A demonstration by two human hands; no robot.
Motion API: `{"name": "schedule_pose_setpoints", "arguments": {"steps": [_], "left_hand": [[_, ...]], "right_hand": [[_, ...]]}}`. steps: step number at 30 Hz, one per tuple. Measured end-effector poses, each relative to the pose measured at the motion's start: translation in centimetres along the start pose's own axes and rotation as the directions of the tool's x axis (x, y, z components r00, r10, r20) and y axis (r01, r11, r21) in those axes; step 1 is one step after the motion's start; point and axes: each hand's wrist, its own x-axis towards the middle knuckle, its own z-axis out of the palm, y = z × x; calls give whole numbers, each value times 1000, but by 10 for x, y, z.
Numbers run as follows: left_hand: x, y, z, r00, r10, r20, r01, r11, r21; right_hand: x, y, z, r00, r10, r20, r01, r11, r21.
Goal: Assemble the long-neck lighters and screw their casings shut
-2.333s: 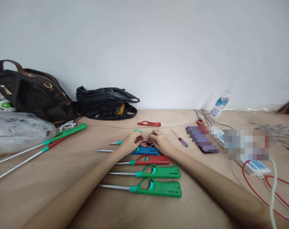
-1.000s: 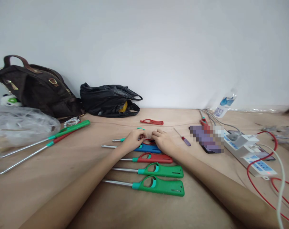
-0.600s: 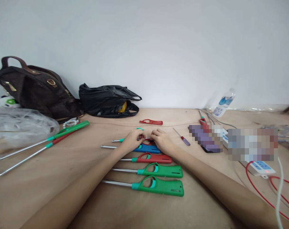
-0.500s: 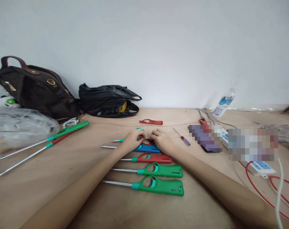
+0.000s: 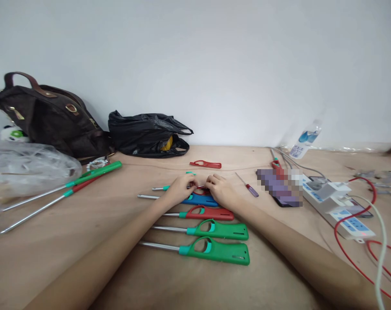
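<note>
My left hand [image 5: 183, 186] and my right hand [image 5: 220, 188] face each other over an opened red lighter, a long-nosed stick type, mostly covered by my fingers. Both hands are closed in a pinch; the small part at the fingertips is too small to name. Just below lies a blue stick lighter [image 5: 200, 199], under my wrists. Nearer to me a red stick lighter [image 5: 218, 213] and two green ones [image 5: 229, 230] lie in a row, metal tubes pointing left. A loose red casing half [image 5: 211, 165] and a small turquoise piece [image 5: 190, 173] lie beyond my hands.
Right of my hands are a screwdriver [image 5: 252, 190], a phone [image 5: 279, 189] and a power strip [image 5: 352, 224] with cables. A water bottle [image 5: 305, 140] leans against the wall. At left are more lighters [image 5: 95, 174], clear plastic bag [image 5: 34, 168], dark bag [image 5: 60, 125] and black plastic bag [image 5: 144, 133].
The whole view has shifted very slightly. My hands stay over the opened lighter, with only small finger movement, and the lighters in the row have not moved.
</note>
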Motion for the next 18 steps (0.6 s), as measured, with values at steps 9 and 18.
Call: {"name": "schedule_pose_setpoints", "arguments": {"steps": [9, 18], "left_hand": [[0, -3, 2, 1000, 9, -6, -9, 1000, 2], [-1, 0, 0, 1000, -1, -1, 1, 1000, 6]], "right_hand": [[3, -1, 0, 999, 9, 37, -8, 1000, -13], [1, 1, 1, 996, -79, -39, 79, 997, 16]]}}
